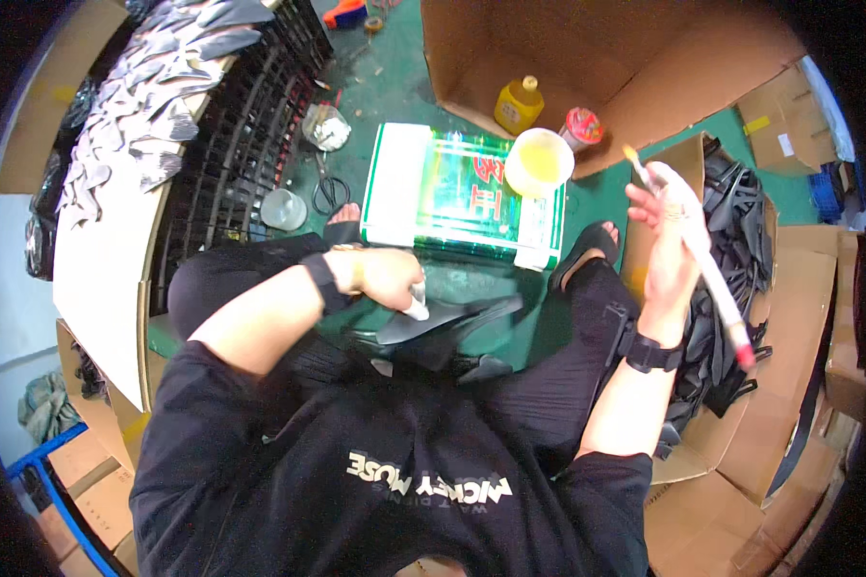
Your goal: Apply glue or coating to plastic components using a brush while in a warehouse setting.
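My left hand grips a dark grey flat piece shaped like a shoe part, holding it low between my knees, with something white at the fingertips. My right hand is raised at the right and holds a long white-handled brush with a red end and a yellowish bristle tip pointing up. Ahead, a round bowl of yellow glue sits on a green and white box.
A yellow bottle and a red-lidded jar stand by a large cardboard sheet. A carton of dark pieces is at my right. At left, a board carries several grey pieces over black crates. Scissors lie on the green floor.
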`<act>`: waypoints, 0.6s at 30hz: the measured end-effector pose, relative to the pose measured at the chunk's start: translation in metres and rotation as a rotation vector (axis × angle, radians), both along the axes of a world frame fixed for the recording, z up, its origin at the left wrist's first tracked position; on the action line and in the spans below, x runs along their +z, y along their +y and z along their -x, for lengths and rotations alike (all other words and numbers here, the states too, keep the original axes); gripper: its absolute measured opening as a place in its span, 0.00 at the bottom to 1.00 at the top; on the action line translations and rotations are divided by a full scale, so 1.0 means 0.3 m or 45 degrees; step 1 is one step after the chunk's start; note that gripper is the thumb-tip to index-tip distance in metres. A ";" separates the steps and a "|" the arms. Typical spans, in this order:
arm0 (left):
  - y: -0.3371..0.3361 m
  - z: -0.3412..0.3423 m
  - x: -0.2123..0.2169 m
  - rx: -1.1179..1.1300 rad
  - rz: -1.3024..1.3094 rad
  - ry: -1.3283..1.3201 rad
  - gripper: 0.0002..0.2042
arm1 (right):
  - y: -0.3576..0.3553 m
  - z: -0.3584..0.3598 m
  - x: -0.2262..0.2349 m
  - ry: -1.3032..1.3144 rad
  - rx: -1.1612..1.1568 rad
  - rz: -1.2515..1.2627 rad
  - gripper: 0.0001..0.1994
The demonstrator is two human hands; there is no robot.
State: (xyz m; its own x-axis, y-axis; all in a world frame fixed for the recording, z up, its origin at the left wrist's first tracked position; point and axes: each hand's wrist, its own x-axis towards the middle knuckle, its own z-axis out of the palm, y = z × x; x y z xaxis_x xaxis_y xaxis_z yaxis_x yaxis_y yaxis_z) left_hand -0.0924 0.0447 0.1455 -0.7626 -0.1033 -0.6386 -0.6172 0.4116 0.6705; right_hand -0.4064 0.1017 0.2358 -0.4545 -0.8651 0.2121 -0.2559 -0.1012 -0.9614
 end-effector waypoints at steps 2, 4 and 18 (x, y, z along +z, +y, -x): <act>-0.034 -0.015 0.239 0.373 -0.181 0.136 0.15 | 0.029 0.016 -0.010 0.093 -0.071 -0.109 0.17; -0.046 -0.077 0.334 0.764 -0.311 0.421 0.14 | 0.022 -0.012 -0.014 0.069 -0.046 -0.219 0.15; -0.217 -0.052 0.264 1.612 -1.312 1.506 0.30 | -0.005 -0.226 -0.041 0.258 0.586 0.268 0.13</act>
